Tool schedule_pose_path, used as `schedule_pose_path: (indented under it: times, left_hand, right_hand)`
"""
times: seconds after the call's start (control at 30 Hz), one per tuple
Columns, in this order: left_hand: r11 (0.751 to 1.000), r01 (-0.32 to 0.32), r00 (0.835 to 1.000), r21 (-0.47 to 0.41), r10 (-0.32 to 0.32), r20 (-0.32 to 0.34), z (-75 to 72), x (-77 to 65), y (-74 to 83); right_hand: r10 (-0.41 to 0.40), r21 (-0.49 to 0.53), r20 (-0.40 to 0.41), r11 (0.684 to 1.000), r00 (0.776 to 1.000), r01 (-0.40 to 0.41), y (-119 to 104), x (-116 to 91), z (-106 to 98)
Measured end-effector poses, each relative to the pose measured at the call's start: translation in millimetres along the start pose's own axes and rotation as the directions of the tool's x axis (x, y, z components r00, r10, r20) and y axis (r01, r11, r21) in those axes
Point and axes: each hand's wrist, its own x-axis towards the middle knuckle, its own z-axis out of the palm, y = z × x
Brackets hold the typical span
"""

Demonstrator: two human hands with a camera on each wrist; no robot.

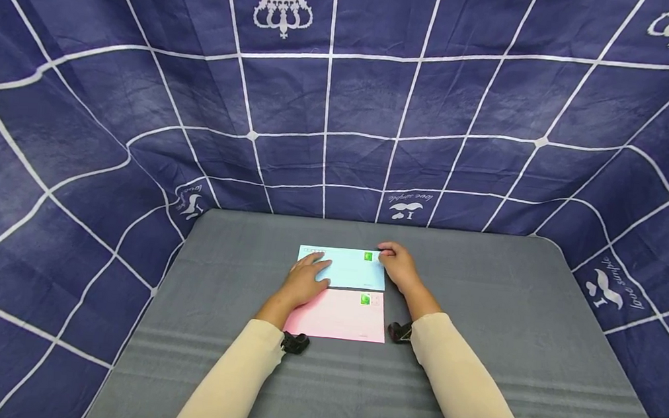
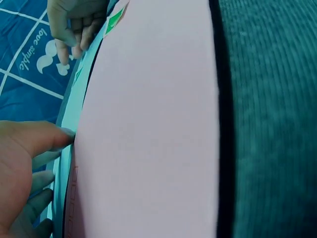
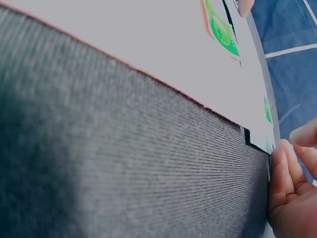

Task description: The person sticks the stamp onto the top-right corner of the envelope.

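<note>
A light blue envelope (image 1: pixel 347 273) with a green stamp at its upper right lies just beyond a pink envelope (image 1: pixel 343 319). My left hand (image 1: pixel 306 281) rests on the left part of the blue envelope, fingers spread. In the left wrist view, the left thumb (image 2: pixel 54 136) reaches to the line where the two envelopes meet. My right hand (image 1: pixel 399 266) is at the blue envelope's upper right corner. Its fingers (image 3: pixel 282 173) are loosely bent right beside the envelope's short edge, seen in the right wrist view.
Both envelopes lie on a grey cloth-covered table (image 1: pixel 481 301). A blue curtain (image 1: pixel 368 99) with white grid lines hangs behind the table and along both sides. Small black devices sit at the left wrist (image 1: pixel 295 344) and right wrist (image 1: pixel 400 332).
</note>
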Motion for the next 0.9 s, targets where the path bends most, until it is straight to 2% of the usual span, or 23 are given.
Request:
schedule_pose_path:
  times: [0.1, 0.33, 0.43, 0.6, 0.77, 0.9]
  left_hand:
    - [0.999, 0.036, 0.999, -0.041, -0.037, -0.039, 1.6, 0.9, 1.7]
    - [0.994, 0.032, 0.987, -0.100, -0.047, -0.151, 5.0, 1.8, 1.8]
    - [0.990, 0.011, 0.974, -0.140, -0.042, -0.223, 5.1, 0.5, 1.3]
    - [0.980, -0.053, 0.939, -0.190, -0.016, -0.344, 1.9, -3.1, 3.5]
    - [0.971, -0.070, 0.916, -0.228, -0.028, -0.399, -5.5, -6.9, 6.9]
    - [0.964, -0.075, 0.915, -0.256, -0.035, -0.401, -13.8, -12.6, 12.1]
  right_hand:
    - [0.005, 0.027, -0.016, 1.000, 1.000, -0.004, 0, -2, -1]
    - [0.006, 0.040, -0.038, 0.999, 0.999, -0.004, -1, -7, -4]
    - [0.005, 0.037, -0.044, 0.999, 0.999, -0.004, -1, -9, -6]
    - [-0.006, 0.029, -0.053, 1.000, 0.999, 0.008, -2, -13, -9]
    - [-0.040, 0.035, -0.063, 0.998, 0.997, 0.043, -9, -20, -14]
    - [-0.077, 0.042, -0.067, 0.996, 0.995, 0.080, -15, -28, -21]
